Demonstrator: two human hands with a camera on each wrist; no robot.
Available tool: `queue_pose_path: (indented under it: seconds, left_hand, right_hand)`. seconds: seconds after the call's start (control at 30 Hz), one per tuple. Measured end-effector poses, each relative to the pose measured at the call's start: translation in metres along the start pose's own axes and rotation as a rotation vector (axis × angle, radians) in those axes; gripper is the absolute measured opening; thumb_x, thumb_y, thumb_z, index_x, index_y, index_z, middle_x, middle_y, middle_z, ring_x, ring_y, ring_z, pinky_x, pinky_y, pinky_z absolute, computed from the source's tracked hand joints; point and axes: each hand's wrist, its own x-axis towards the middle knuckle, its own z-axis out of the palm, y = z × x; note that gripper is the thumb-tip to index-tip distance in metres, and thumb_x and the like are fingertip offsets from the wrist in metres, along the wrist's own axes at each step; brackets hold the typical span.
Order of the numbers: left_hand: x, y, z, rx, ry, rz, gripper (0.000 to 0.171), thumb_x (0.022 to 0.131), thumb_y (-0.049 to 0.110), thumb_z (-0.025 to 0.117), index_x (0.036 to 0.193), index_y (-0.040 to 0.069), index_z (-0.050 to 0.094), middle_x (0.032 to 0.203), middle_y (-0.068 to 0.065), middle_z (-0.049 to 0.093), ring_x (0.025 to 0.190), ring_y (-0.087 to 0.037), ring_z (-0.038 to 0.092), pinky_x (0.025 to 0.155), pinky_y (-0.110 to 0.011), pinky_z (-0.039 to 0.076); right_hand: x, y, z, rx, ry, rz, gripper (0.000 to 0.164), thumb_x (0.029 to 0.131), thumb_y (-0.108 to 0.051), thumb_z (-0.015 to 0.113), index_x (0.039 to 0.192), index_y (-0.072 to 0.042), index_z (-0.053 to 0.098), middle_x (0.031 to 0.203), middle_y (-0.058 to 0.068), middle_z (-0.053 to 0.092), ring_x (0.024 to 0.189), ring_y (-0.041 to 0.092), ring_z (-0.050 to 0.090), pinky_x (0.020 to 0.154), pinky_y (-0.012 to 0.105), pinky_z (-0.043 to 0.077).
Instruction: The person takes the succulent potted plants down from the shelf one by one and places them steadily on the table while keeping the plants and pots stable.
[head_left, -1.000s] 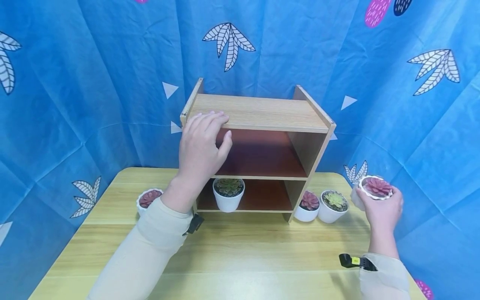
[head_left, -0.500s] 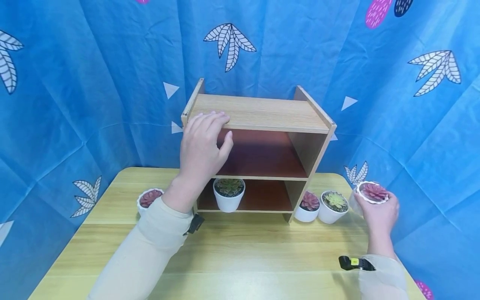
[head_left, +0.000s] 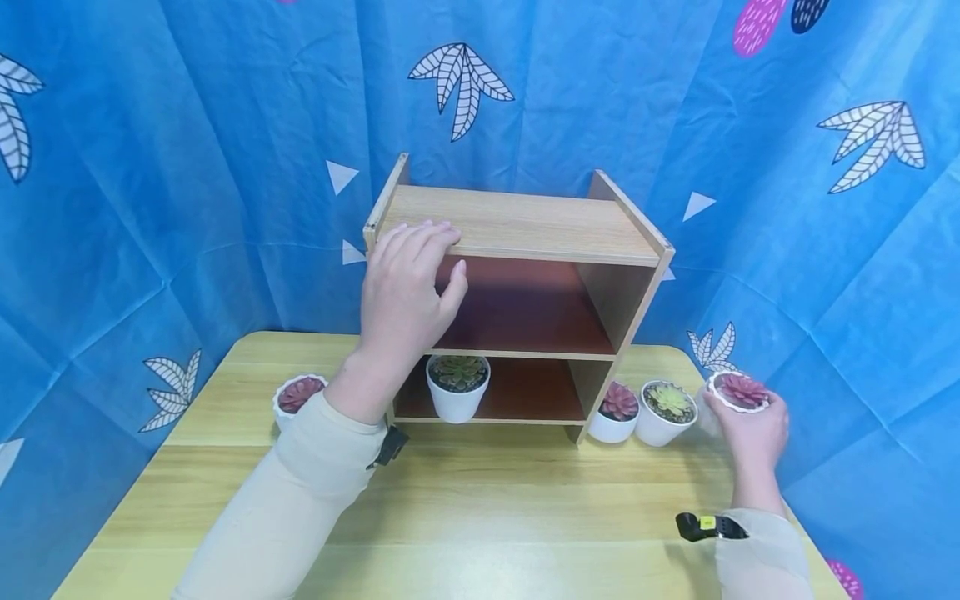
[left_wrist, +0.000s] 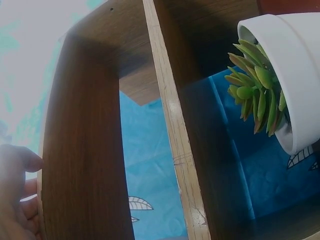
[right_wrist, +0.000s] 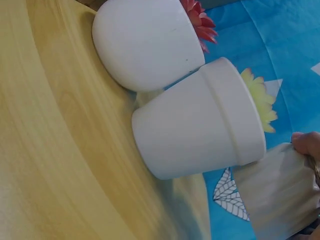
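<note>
My right hand (head_left: 759,433) grips a potted succulent (head_left: 741,391) with pinkish-red leaves in a white scalloped pot, held above the table's right edge. Left of it stand a yellow-green potted succulent (head_left: 667,404) and a red potted succulent (head_left: 617,413), close together by the shelf. In the right wrist view, the held pot (right_wrist: 277,187) appears beside the yellow-green plant's pot (right_wrist: 200,122). My left hand (head_left: 405,287) rests on the front left of the top board of the wooden shelf (head_left: 525,223), fingers relaxed, thumb apart from them. The left wrist view shows that hand (left_wrist: 20,185) at the board's edge.
A green potted succulent (head_left: 457,388) stands on the lowest shelf board, at its left. Another red potted succulent (head_left: 298,398) is on the table at left, partly behind my left sleeve (head_left: 300,483). A blue patterned curtain (head_left: 255,167) surrounds the table (head_left: 480,508).
My right hand has moved left and slightly down with the potted succulent, closer to the yellow-green one. My left hand stays on the shelf.
</note>
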Motion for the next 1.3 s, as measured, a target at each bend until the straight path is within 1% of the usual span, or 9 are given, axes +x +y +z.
queue_pose_path:
  seconds: [0.23,0.43,0.7,0.87,1.07,1.2,1.3]
  left_hand:
    - [0.001,0.001,0.000,0.000,0.002,0.006,0.035,0.095,0.026,0.062,0.125,0.009,0.069,0.131,-0.009,0.066,0.129,-0.027,0.056,0.117,-0.039,0.030]
    - [0.000,0.001,-0.001,0.011,-0.006,-0.004,0.036,0.096,0.027,0.061,0.126,0.010,0.069,0.132,-0.008,0.066,0.129,-0.026,0.055,0.118,-0.039,0.029]
    - [-0.001,0.002,0.000,0.006,0.002,0.001,0.035,0.095,0.026,0.062,0.126,0.009,0.069,0.131,-0.009,0.066,0.129,-0.026,0.055,0.117,-0.038,0.030]
    - [-0.001,0.002,0.000,0.009,-0.002,-0.004,0.036,0.095,0.026,0.062,0.126,0.009,0.069,0.131,-0.009,0.066,0.129,-0.026,0.055,0.117,-0.038,0.030]
    - [-0.002,0.002,0.000,0.015,-0.007,-0.010,0.036,0.096,0.028,0.060,0.127,0.009,0.068,0.132,-0.008,0.066,0.130,-0.026,0.055,0.117,-0.039,0.030]
    - [-0.002,0.002,0.000,0.014,0.000,-0.007,0.036,0.096,0.027,0.061,0.126,0.009,0.069,0.132,-0.008,0.066,0.129,-0.026,0.055,0.117,-0.039,0.030]
    - [-0.002,0.002,0.000,0.011,0.008,-0.002,0.035,0.095,0.025,0.062,0.125,0.009,0.069,0.131,-0.009,0.066,0.128,-0.027,0.056,0.117,-0.039,0.031]
  right_hand:
    - [0.002,0.010,0.004,-0.017,-0.016,0.006,0.112,0.078,-0.052,0.081,0.155,0.003,0.021,0.154,0.029,0.033,0.140,0.047,0.033,0.116,0.057,0.027]
    - [0.003,0.012,0.006,-0.005,-0.045,0.007,0.113,0.078,-0.052,0.081,0.156,0.002,0.019,0.155,0.029,0.031,0.141,0.047,0.031,0.116,0.057,0.025]
    - [0.004,0.021,0.010,0.013,-0.072,0.022,0.111,0.080,-0.050,0.080,0.156,0.002,0.017,0.156,0.029,0.030,0.142,0.046,0.030,0.117,0.055,0.024]
    - [0.006,0.025,0.013,0.034,-0.070,0.012,0.109,0.081,-0.048,0.080,0.156,0.001,0.018,0.156,0.028,0.031,0.142,0.045,0.031,0.118,0.054,0.024]
    - [0.009,0.029,0.015,0.063,-0.085,0.020,0.108,0.081,-0.046,0.081,0.157,0.001,0.019,0.156,0.026,0.032,0.142,0.043,0.032,0.118,0.051,0.024]
    - [0.008,0.031,0.017,0.067,-0.094,0.006,0.104,0.081,-0.041,0.082,0.155,0.003,0.023,0.153,0.028,0.036,0.139,0.044,0.036,0.118,0.051,0.025]
    - [0.006,0.035,0.019,0.081,-0.106,0.008,0.104,0.080,-0.043,0.082,0.154,0.003,0.025,0.152,0.028,0.038,0.138,0.043,0.037,0.117,0.052,0.026]
